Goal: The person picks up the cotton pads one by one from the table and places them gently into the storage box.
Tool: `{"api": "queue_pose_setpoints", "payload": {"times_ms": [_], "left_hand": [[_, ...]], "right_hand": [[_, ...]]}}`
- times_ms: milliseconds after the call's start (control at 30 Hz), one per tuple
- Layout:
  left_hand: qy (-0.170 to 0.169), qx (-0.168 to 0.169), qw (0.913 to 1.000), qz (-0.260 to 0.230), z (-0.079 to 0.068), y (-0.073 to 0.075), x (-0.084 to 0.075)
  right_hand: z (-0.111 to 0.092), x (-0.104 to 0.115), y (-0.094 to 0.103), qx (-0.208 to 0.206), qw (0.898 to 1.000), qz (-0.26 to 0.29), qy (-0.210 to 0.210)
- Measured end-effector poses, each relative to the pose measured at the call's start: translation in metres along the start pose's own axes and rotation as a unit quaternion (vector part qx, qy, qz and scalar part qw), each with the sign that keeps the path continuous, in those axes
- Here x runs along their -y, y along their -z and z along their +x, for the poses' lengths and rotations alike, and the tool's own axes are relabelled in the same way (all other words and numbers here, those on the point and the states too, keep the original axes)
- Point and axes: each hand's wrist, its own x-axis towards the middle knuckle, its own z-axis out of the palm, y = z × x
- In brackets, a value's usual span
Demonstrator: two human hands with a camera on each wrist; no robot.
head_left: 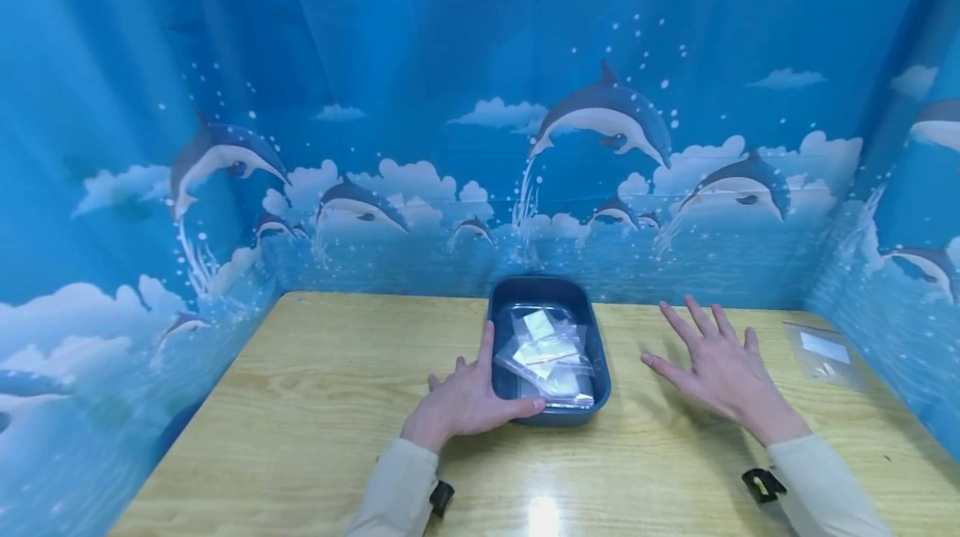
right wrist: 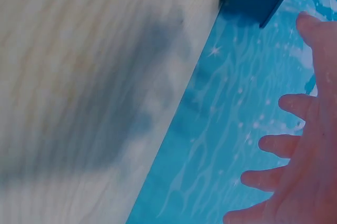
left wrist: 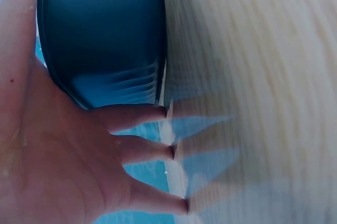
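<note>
A dark blue rectangular bin (head_left: 572,418) stands on the table with several small clear zip bags (head_left: 547,351) holding white pieces inside it. My left hand (head_left: 468,399) lies against the bin's near left corner, index finger along the left side and thumb at the front rim. In the left wrist view its other fingers (left wrist: 139,147) are straight and spread, tips down at the tabletop beside the bin wall (left wrist: 105,29). To the right of the bin my right hand (head_left: 723,370) hovers over the table, fingers spread and nothing held.
A flat clear zip bag (head_left: 825,356) with a white label lies near the table's right edge, beyond my right hand. The wooden table (head_left: 322,404) meets a blue dolphin-print curtain (head_left: 420,145) behind the bin and at both sides.
</note>
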Motion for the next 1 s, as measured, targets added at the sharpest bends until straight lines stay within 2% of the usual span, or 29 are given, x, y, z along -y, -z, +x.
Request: {"api": "queue_pose_setpoints", "payload": {"times_ms": [300, 767, 1000], "left_hand": [[-0.002, -0.005, 1.0, -0.004, 0.0, -0.001, 0.002], [-0.007, -0.004, 1.0, -0.003, 0.0, 0.0, 0.001], [-0.009, -0.003, 1.0, -0.001, -0.001, 0.001, 0.001]], "right_hand": [[-0.011, -0.029, 0.0, 0.008, 0.999, 0.007, -0.031], [-0.025, -0.072, -0.005, 0.005, 0.999, -0.011, -0.046], [-0.025, -0.098, -0.003, 0.017, 0.998, -0.025, -0.052]]}}
